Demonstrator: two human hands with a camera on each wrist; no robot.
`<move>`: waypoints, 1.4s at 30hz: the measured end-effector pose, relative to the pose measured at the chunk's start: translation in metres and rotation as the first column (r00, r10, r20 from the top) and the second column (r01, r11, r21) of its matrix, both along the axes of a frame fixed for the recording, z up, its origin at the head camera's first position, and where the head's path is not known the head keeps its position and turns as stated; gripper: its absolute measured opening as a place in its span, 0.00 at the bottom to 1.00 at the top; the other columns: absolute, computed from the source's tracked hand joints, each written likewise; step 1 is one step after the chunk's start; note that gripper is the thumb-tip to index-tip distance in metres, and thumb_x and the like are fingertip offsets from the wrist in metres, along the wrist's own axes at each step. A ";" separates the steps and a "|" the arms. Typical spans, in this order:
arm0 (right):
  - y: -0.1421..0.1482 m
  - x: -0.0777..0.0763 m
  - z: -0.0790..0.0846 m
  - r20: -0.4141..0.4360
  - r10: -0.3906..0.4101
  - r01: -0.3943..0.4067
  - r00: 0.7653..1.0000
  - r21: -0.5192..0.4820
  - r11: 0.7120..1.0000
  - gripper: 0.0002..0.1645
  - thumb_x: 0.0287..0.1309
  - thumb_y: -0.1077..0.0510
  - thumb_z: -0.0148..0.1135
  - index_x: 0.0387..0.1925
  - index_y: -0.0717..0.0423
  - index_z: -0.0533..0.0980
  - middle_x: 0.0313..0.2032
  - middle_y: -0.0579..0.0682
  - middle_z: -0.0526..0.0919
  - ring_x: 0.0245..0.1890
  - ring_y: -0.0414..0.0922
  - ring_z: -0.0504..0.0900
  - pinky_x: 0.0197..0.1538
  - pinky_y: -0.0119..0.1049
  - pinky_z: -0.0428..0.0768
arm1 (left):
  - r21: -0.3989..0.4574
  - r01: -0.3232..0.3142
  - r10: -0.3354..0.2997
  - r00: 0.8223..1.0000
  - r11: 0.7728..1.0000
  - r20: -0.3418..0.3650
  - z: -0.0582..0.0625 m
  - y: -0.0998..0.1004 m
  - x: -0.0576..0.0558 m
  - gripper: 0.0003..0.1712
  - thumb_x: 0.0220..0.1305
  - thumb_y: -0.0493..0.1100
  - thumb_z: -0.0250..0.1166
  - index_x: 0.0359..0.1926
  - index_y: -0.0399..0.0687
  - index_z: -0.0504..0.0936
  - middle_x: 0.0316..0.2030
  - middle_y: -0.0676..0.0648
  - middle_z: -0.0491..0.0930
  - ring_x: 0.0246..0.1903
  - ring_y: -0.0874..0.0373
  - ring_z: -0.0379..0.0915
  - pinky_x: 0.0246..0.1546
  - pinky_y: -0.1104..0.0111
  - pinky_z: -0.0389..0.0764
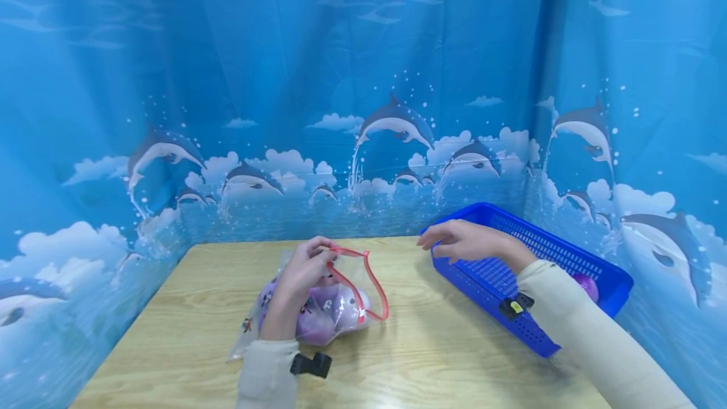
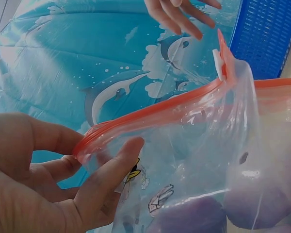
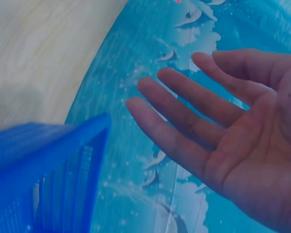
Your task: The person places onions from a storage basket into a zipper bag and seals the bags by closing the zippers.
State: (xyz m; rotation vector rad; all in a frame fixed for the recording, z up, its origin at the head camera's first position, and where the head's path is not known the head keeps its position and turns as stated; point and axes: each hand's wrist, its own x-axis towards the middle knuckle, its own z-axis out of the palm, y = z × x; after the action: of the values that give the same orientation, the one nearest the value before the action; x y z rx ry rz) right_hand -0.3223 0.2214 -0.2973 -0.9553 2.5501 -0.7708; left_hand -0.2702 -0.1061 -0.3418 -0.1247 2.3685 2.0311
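A clear zip bag [image 1: 363, 289] with a red-orange zip edge lies on the table, its mouth spread apart and facing right. Several light purple, rounded things [image 1: 318, 324] fill its lower part; their kind is blurred by the plastic. My left hand [image 1: 303, 273] pinches the bag's far rim between thumb and fingers, as the zip edge [image 2: 150, 110] in the left wrist view shows. Over the near-left end of the blue basket [image 1: 471, 283] hovers my right hand [image 1: 468, 242]. In the right wrist view its fingers [image 3: 174, 111] are extended, palm bare, touching nothing.
Inside the basket's right end sits a shiny purple ball [image 1: 586, 286], partly behind the right sleeve. The wooden table [image 1: 420, 358] ends at a blue dolphin-print curtain [image 1: 318, 112] at the back and sides. Each wrist bears a small black mount [image 1: 311, 365].
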 end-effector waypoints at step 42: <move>0.162 -0.025 0.001 0.167 -0.422 0.313 0.891 0.447 0.838 0.31 0.64 0.55 0.66 0.66 0.61 0.72 0.56 0.71 0.79 0.55 0.71 0.80 0.41 0.59 0.89 | -0.048 -0.011 0.012 1.000 0.999 0.019 0.000 0.003 0.000 0.08 0.75 0.38 0.57 0.49 0.45 0.81 0.41 0.43 0.80 0.28 0.57 0.74 0.27 0.71 0.83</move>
State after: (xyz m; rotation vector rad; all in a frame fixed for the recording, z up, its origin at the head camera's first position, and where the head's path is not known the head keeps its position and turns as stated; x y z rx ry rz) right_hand -0.3474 0.3835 -0.2964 -0.2064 2.5348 -0.3834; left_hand -0.2697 -0.1035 -0.3418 -0.1579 2.4117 1.9696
